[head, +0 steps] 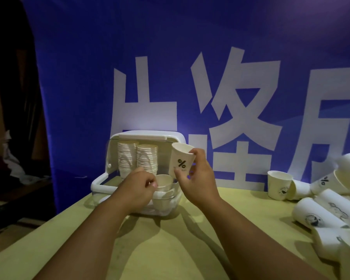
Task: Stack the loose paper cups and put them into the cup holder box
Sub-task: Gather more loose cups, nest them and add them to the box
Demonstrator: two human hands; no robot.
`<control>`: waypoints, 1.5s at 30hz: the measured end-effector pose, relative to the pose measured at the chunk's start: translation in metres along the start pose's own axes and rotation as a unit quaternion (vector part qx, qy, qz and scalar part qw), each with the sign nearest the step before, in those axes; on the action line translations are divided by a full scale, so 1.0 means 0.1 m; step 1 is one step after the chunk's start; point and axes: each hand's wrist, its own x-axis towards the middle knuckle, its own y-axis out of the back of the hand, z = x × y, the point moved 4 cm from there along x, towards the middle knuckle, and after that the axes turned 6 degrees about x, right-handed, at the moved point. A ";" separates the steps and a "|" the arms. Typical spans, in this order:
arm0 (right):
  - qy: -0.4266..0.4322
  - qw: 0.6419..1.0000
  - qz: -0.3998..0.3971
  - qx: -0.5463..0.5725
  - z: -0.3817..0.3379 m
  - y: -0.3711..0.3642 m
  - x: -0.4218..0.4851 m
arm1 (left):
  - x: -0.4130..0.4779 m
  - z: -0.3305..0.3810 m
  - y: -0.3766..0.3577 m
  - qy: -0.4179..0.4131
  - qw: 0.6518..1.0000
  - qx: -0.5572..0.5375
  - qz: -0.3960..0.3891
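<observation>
Yellow table, R fingers pinch % cup, L fingers grip half-hidden stack

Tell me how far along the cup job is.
Done: two tall stacks stand inside the cup holder box. In hand: the right hand holds a % cup near a short stack that the left hand grips. Left: many loose cups lie on the table.
</observation>
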 end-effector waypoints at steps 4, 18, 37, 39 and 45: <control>0.029 0.992 -0.026 -0.116 -0.11 -0.05 -0.01 | 0.00 -0.03 -0.02 0.017 1.000 -0.021 0.013; 0.028 0.957 -0.122 -0.262 -0.09 -0.25 -0.04 | -0.03 -0.01 -0.06 0.025 0.996 -0.071 0.052; -0.130 0.982 -0.003 -0.135 -0.01 0.73 -0.30 | -0.17 0.83 -0.05 -0.042 0.996 -0.016 0.082; -0.128 0.979 0.003 -0.157 -0.04 1.07 -0.37 | -0.21 1.13 -0.14 -0.066 0.997 -0.020 0.042; -0.136 0.959 0.028 -0.247 -0.07 2.16 -0.46 | -0.31 1.99 -0.48 -0.101 0.991 -0.078 -0.045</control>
